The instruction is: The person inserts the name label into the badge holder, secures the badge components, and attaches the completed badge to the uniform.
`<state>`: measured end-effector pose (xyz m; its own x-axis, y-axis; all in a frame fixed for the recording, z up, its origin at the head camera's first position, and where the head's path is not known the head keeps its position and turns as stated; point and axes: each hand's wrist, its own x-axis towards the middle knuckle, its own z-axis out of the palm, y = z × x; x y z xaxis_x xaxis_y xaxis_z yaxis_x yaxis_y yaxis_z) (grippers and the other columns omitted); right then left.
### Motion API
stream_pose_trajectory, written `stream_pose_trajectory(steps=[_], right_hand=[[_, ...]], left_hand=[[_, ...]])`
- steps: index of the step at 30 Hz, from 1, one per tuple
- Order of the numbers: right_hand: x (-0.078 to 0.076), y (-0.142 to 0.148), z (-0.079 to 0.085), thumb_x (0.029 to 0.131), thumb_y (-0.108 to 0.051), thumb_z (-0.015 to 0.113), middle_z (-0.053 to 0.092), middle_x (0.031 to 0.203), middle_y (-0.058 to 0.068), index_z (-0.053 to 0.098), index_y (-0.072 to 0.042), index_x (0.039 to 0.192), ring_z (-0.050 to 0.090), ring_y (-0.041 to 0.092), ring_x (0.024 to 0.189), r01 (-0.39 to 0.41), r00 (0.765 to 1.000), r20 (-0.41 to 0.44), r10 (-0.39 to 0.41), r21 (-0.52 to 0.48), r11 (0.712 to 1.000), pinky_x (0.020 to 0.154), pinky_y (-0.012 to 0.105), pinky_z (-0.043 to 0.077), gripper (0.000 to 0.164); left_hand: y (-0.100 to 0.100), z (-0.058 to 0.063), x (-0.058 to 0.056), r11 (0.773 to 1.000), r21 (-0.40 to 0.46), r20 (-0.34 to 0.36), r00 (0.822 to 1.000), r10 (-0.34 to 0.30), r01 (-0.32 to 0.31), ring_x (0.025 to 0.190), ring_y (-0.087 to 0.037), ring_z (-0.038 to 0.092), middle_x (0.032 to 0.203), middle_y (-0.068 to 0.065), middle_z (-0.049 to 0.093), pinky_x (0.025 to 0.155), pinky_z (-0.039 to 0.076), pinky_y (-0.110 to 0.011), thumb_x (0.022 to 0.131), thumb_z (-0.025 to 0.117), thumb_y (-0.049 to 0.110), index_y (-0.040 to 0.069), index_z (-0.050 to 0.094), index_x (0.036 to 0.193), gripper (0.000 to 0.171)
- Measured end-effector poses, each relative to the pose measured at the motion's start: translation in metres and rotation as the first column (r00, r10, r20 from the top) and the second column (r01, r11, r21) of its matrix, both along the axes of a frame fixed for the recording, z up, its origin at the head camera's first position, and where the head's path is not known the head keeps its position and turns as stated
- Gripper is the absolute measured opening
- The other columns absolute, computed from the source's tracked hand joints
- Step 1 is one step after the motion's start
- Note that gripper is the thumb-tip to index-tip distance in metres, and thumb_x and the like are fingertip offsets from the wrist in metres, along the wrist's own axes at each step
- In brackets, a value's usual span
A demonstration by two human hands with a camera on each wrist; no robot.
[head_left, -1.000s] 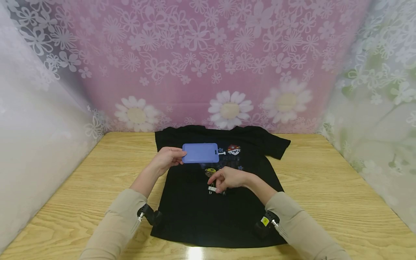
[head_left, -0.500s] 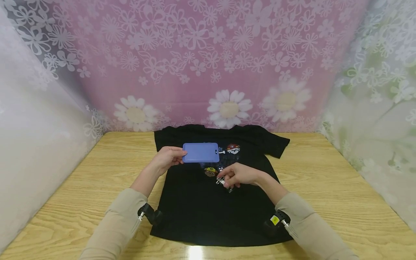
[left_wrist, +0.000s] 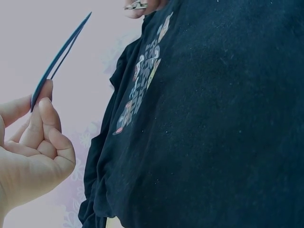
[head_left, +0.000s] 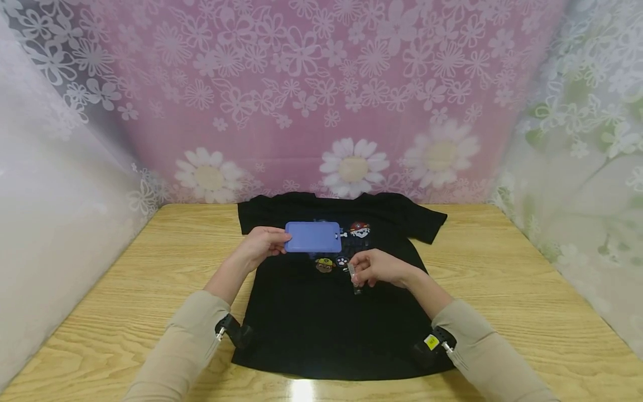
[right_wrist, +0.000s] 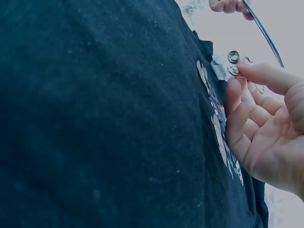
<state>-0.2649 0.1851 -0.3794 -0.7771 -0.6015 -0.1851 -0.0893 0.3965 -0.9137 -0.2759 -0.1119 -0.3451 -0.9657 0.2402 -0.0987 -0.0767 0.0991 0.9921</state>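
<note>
My left hand point(head_left: 260, 244) pinches a blue-violet badge holder point(head_left: 312, 237) by its left short edge. The holder is level above the black T-shirt point(head_left: 301, 326), its small slot at the right end. In the left wrist view the badge holder point(left_wrist: 57, 54) shows edge-on between thumb and fingers. Lower and to the right, my right hand point(head_left: 380, 268) pinches a badge clip point(head_left: 353, 273) with a clear strap. In the right wrist view the badge clip point(right_wrist: 220, 70) shows two round metal snaps, apart from each other, and a bit of bent wire. Fingers hide the rest. Holder and clip are apart.
The T-shirt, printed with cartoon dogs point(head_left: 325, 264), lies spread on a wooden table point(head_left: 512, 290). A pink flowered curtain point(head_left: 301, 100) closes off the back, with pale cloth point(head_left: 588, 167) at both sides. Each wrist wears a black camera strap.
The right hand has moved right and slightly up, and turned the clip so its strap now points up and down. The left hand and badge holder have shifted very slightly right.
</note>
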Motion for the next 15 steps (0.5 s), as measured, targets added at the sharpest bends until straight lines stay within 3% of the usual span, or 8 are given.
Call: stream_pose_trajectory(steps=[4, 8, 15], right_hand=[[-0.0011, 0.0025, 0.0009, 0.085, -0.005, 0.061, 0.064, 0.081, 0.005, 0.052, 0.012, 0.111, 0.056, 0.013, 0.069, 0.106, 0.993, 0.053, -0.103, -0.069, 0.992, 0.056, 0.025, 0.045, 0.033], [-0.0019, 0.0054, 0.0014, 0.086, -0.007, 0.061, 0.067, 0.094, 0.014, 0.053, 0.013, 0.11, 0.057, 0.013, 0.071, 0.226, 0.972, 0.09, -0.215, -0.13, 0.965, 0.058, 0.024, 0.046, 0.033], [-0.0028, 0.0081, 0.0019, 0.086, -0.011, 0.061, 0.065, 0.077, 0.001, 0.058, 0.003, 0.099, 0.061, 0.012, 0.07, 0.376, 0.925, 0.11, -0.365, -0.114, 0.919, 0.059, 0.025, 0.043, 0.019]], left_hand=[[0.0017, -0.0004, 0.0, 1.0, 0.005, 0.002, 1.0, -0.01, 0.01, 0.06, -0.012, 0.054, 0.065, -0.001, 0.057, 0.065, 0.042, -0.028, 0.088, 0.059, 0.008, -0.012, 0.06, 0.103, 0.024], [0.0039, -0.0014, 0.0003, 1.0, 0.003, -0.004, 1.0, -0.012, 0.012, 0.059, -0.012, 0.053, 0.064, -0.001, 0.057, 0.064, 0.042, -0.027, 0.088, 0.06, 0.008, -0.013, 0.059, 0.105, 0.027], [0.0071, -0.0027, 0.0009, 1.0, 0.002, -0.011, 0.999, -0.03, 0.03, 0.059, -0.012, 0.054, 0.063, 0.0, 0.058, 0.064, 0.042, -0.028, 0.087, 0.06, 0.008, -0.014, 0.059, 0.106, 0.029]])
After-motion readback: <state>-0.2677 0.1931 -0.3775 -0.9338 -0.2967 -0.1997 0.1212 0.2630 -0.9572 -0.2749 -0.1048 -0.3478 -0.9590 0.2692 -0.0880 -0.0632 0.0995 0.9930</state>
